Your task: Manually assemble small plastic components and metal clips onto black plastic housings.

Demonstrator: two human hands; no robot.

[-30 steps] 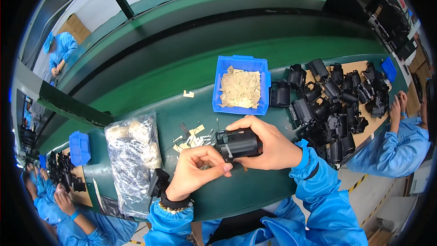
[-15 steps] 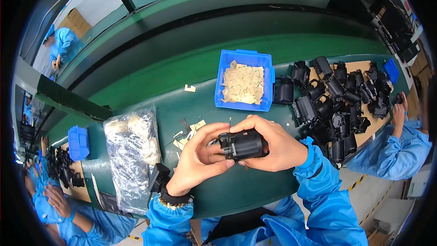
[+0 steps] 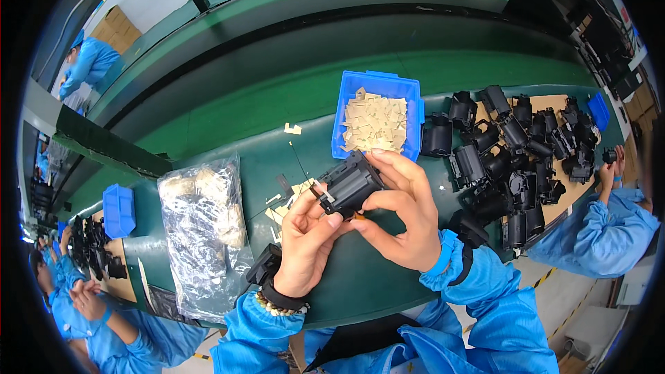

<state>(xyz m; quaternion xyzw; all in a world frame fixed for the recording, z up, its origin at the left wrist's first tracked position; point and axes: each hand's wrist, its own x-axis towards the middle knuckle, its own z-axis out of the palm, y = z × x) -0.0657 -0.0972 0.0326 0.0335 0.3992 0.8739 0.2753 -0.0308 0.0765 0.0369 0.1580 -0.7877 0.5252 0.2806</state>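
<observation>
A black plastic housing [image 3: 352,185] is raised over the green table, tilted with its right end higher. My left hand [image 3: 305,235] grips its lower left end, thumb in front and fingers behind. A thin dark wire with a pale tip [image 3: 296,156] sticks up from that end. My right hand [image 3: 409,218] curls round the right end, some fingers behind it, with thumb and forefinger at its underside. Beside that thumb a small orange-brown bit [image 3: 359,217] shows; whether it belongs to the housing I cannot tell.
Ahead stands a blue bin [image 3: 337,140] of cream paper pieces. Black housings [image 3: 521,190] are heaped on the right. A clear plastic bag [image 3: 201,249] lies on the left, near loose cream scraps [image 3: 277,215]. Co-workers sit on both sides, one with a hand [image 3: 90,299] at left.
The housing has turned from level to tilted, its right end rising. My right hand has moved left, its thumb and forefinger coming to the underside. My left hand has shifted slightly.
</observation>
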